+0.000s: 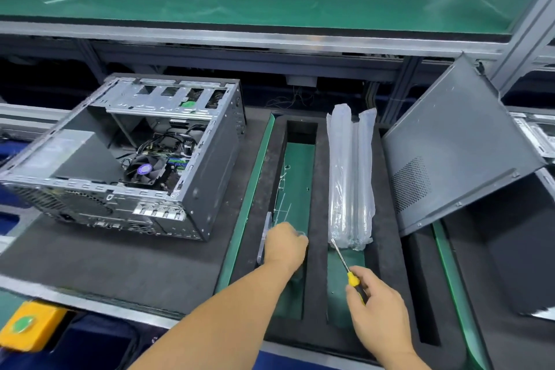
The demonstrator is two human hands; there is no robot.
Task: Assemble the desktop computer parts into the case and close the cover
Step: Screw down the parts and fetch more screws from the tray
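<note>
No writing is legible. One open case (126, 159), one cover (456, 153) (leaning). Left hand (283, 245) curls in the tray slot (295, 177), contents unclear; right hand (375, 306) grips one screwdriver (350, 272).

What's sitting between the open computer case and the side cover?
In the head view, between the case and the cover stands a foam tray holding plastic-wrapped parts.
</note>
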